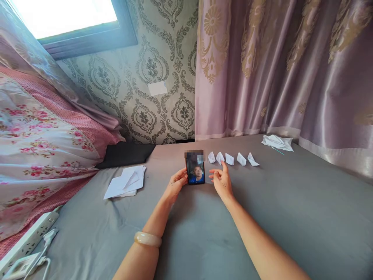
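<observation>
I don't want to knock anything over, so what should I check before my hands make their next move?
1. Left hand at the phone's edge: ok.
2. Phone upright, screen facing you: ok.
3. Right hand apart from the phone: ok, a gap shows.
4. Five folded papers in a row: ok.
5. Right fingertip clear of those papers: cannot tell, it overlaps one in this view.
6. Flat sheets on the left stacked squarely: not ok, they lie askew.

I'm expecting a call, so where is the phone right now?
In the head view, the phone is near the centre, its left edge held by the left hand, with the row of folded white papers to its right.
</observation>
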Demonstrator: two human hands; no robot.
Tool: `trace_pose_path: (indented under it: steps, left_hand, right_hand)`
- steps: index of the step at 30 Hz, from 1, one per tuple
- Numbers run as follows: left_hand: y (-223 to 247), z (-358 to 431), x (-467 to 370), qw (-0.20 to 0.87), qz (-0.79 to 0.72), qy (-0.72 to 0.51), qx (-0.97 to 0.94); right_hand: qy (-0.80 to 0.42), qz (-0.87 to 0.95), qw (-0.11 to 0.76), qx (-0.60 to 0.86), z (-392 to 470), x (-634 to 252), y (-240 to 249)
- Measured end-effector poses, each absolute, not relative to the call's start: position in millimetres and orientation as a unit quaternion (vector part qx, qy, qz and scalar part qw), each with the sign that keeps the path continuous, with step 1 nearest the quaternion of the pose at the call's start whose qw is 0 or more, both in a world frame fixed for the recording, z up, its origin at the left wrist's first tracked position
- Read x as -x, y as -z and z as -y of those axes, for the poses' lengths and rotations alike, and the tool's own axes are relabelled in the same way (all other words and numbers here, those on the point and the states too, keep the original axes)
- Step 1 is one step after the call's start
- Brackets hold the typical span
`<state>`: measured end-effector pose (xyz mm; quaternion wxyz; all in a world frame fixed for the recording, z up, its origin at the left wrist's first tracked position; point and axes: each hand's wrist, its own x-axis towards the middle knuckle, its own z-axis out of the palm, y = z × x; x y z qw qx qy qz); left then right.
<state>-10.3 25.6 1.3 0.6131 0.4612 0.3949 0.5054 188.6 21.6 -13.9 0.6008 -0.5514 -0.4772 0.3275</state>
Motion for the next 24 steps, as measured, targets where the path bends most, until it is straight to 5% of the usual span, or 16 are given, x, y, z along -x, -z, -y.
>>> trace_pose_path:
  steps: [15, 24]
  left_hand:
    - [-2.8, -24.7, 9.6, 0.611, -0.398, -0.506, -0.46]
    - [-8.2, -20.6, 7.7, 0.618, -0.376, -0.507, -0.469]
  right_hand:
    - [-0.277, 0.466, 0.623, 0.564, -26.0, -195.5, 14.3]
    - [-0.268, 0.618, 0.503, 0.542, -20.6, -182.8, 22.7]
